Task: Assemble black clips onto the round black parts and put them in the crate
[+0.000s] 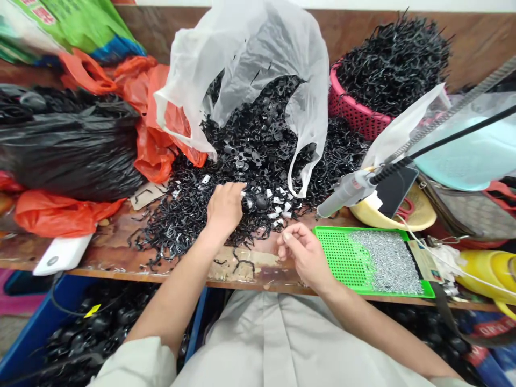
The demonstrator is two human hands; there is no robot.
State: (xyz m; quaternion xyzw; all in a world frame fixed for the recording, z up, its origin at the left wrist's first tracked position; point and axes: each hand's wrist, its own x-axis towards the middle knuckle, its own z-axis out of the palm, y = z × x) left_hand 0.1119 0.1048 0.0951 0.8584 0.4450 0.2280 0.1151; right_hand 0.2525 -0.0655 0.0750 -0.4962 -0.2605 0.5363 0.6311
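Note:
My left hand (224, 207) is at the pile of small black plastic pieces (181, 201) on the bench, its fingers curled down and closed. Whatever they grip is hidden, though a small whitish piece shows by the fingertips. Just right of it lie a dark rounded part (261, 201) and several small white pieces (278, 207). My right hand (305, 251) hovers near the bench's front edge with thumb and fingers pinched together; anything between them is too small to make out. Beside it sits a green perforated tray (334, 263) holding many small silvery metal pieces (393, 263).
A white plastic bag (258, 32) spills black parts behind the pile. A grey electric screwdriver (346, 193) hangs over the right side. Around stand a pink basket (355, 105), a yellow bowl (423, 217), a black bag (68, 148), red bags (153, 123) and a blue bin (24, 344) below.

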